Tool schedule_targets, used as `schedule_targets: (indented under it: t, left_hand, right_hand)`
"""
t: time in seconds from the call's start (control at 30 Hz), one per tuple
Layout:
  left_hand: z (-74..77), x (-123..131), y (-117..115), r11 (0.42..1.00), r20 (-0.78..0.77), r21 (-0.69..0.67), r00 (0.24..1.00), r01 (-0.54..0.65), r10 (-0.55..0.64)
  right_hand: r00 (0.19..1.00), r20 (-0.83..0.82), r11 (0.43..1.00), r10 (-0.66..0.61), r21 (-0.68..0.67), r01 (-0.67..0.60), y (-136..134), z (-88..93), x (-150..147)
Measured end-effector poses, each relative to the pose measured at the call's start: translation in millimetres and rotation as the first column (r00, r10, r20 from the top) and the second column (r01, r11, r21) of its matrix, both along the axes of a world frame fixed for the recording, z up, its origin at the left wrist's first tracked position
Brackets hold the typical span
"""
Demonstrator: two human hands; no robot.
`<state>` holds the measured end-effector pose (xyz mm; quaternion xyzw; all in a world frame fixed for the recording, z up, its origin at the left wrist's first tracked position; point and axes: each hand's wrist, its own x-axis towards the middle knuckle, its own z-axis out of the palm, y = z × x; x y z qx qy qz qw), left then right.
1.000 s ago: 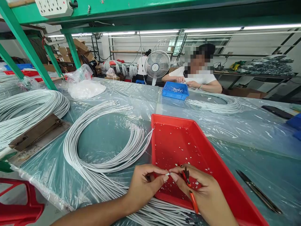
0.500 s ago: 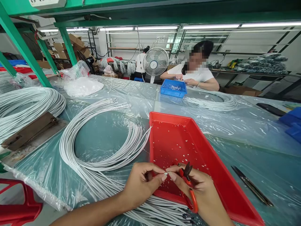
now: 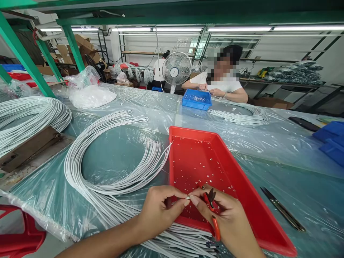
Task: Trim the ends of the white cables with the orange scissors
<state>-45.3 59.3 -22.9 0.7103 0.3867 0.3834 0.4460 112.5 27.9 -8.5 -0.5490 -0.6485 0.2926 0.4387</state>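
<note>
Over the near end of a red tray (image 3: 242, 182), my left hand (image 3: 158, 211) pinches the tip of a white cable (image 3: 187, 197) between thumb and forefinger. My right hand (image 3: 233, 218) meets it there, its thumb and forefinger pressed at the same tip. Small cutters with red-orange handles (image 3: 216, 228) rest in the right palm, dark blades pointing up and away from the cable. Small white scraps are scattered in the tray. A large loop of white cables (image 3: 77, 157) lies left of the tray, and more cable ends pass beneath my left wrist.
Metal tweezers (image 3: 282, 209) lie right of the tray. Another cable coil (image 3: 57, 114) and a rusty metal block (image 3: 32, 148) are at left. Across the table, a co-worker (image 3: 223, 80) sits behind a blue tray (image 3: 197, 104). A fan (image 3: 176, 68) stands beyond.
My view has shifted slightly, so the scene sits a little further left. Both hands keep their pinch on the cable tip; the cutters have tilted slightly in my right hand.
</note>
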Motion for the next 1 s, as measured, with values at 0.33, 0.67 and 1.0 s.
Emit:
schedule_targets:
  t: [0.33, 0.67, 1.0]
  left_hand:
    - [-2.5, -5, 17, 0.816, 0.372, -0.427, 0.898, 0.389, -0.233]
    - [9.0, -6, 7, 0.945, 0.213, -0.234, 0.96, 0.231, -0.182]
    - [5.8, -2, 5, 0.941, 0.206, -0.259, 0.964, 0.217, -0.165]
  right_hand:
    - [0.98, -0.198, 0.976, 0.023, -0.209, -0.065, 1, 3.2, 4]
    - [0.678, -0.725, 0.785, -0.122, -0.488, -0.381, 10, 0.5, 1]
    - [0.628, -0.77, 0.677, -0.107, -0.519, -0.522, 16, -4.1, 5]
